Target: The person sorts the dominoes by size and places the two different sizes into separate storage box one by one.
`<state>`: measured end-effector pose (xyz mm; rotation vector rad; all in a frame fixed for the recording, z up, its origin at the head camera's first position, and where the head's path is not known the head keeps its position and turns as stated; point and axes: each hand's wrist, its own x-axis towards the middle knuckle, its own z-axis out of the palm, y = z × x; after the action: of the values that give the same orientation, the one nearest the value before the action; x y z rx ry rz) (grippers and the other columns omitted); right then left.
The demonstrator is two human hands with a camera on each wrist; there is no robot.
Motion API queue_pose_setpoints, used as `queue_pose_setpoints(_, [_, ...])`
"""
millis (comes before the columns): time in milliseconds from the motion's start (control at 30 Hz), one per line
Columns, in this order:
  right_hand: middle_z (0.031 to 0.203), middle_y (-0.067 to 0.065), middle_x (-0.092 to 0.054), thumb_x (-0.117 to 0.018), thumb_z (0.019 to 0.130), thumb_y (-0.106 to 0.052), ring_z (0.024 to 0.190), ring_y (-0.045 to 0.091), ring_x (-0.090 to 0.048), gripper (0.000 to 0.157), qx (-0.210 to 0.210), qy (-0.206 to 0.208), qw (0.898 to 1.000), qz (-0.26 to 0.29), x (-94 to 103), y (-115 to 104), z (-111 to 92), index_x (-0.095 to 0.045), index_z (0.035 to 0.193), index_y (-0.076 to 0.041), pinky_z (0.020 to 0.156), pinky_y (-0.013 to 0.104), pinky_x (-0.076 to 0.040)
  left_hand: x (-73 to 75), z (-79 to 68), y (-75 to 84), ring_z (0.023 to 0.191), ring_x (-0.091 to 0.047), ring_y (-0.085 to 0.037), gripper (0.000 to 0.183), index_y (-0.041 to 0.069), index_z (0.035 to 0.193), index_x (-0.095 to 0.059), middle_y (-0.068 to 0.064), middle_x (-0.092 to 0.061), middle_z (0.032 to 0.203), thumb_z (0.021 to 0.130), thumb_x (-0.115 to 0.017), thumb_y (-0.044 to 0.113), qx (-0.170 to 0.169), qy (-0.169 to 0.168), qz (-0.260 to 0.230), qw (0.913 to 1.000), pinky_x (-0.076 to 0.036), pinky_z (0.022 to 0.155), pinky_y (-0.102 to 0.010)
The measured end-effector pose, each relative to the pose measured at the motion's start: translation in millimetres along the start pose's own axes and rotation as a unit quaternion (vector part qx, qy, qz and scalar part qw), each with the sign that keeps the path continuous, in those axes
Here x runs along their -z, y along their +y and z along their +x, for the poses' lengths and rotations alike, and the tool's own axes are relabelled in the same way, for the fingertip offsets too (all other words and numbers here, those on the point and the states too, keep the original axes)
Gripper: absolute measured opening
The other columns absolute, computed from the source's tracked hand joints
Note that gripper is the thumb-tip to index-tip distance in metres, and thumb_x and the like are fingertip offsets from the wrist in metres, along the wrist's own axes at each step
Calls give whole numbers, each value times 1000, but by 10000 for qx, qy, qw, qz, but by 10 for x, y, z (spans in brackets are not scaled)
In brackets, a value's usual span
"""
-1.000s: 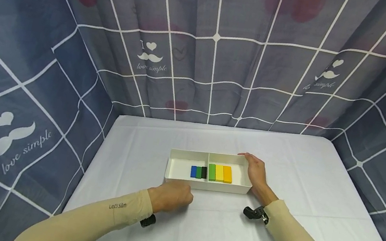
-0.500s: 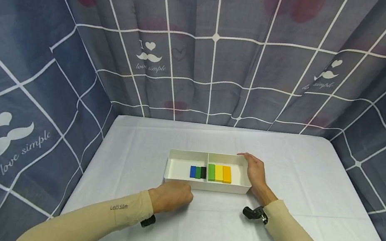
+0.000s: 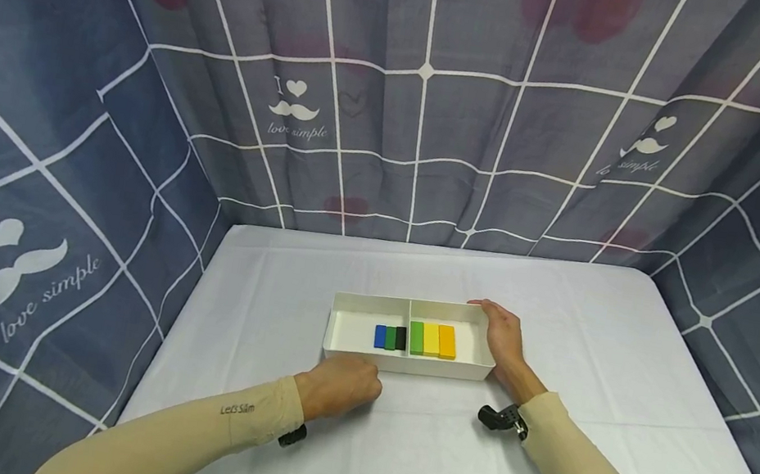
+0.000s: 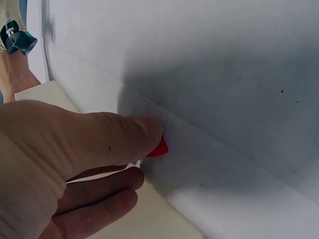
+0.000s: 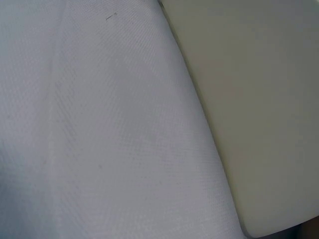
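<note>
A white divided box [image 3: 361, 358] stands on the table. Just before its near wall, at the left, my left hand [image 3: 337, 386] pinches a small red piece [image 4: 159, 149]; most of that piece is hidden by the thumb and fingers, so its full shape cannot be told. My right hand [image 3: 506, 344] holds the right end of the box, with fingers bent round the far corner. The left compartment has a blue block [image 3: 381, 337], a dark green block [image 3: 390, 338] and a black block [image 3: 400, 338]. Light green [image 3: 417, 338], yellow [image 3: 431, 340] and orange [image 3: 447, 342] blocks lie in the right compartment.
A white cloth [image 3: 434, 461] covers the table. Dark grid-patterned curtains [image 3: 383, 121] enclose the back and both sides. Black wrist devices [image 3: 504, 419] sit by the sleeve cuffs. The right wrist view shows mostly cloth and the box's wall [image 5: 259, 109].
Hardly anything moves. My left hand shifts very slightly to the right; the right hand, the box and the blocks keep their places.
</note>
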<state>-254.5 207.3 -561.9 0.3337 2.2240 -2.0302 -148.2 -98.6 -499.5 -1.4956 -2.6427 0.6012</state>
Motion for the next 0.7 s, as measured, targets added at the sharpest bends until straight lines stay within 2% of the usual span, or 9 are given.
queue_pose_setpoints(167, [156, 20, -61, -40, 118, -36, 137, 31, -60, 52, 13, -14, 10000, 2, 0, 0, -2, -66, 147, -2, 110, 37, -52, -8, 7, 18, 71, -70, -4, 16, 23, 90, -86, 6, -81, 86, 86, -92, 8, 54, -76, 41, 9999, -58, 64, -17])
queue_pose_setpoints(367, [156, 20, -61, -40, 118, -37, 134, 30, -61, 52, -27, -31, 10000, 44, 0, 3, -4, -66, 148, -2, 102, 30, -55, -15, 4, 27, 71, -70, -4, 16, 23, 90, -87, 6, -81, 85, 87, -91, 8, 34, 4, 50, 10000, -59, 63, -17])
queue_pose_setpoints(700, [157, 21, -60, -40, 118, -37, 140, 33, -59, 53, 26, -60, 10000, 0, 6, 2, -4, -65, 148, -2, 116, 42, -50, -20, 7, 16, 72, -71, -4, 17, 23, 90, -86, 7, -81, 85, 86, -91, 7, 0, -31, -45, 10000, -59, 65, -17])
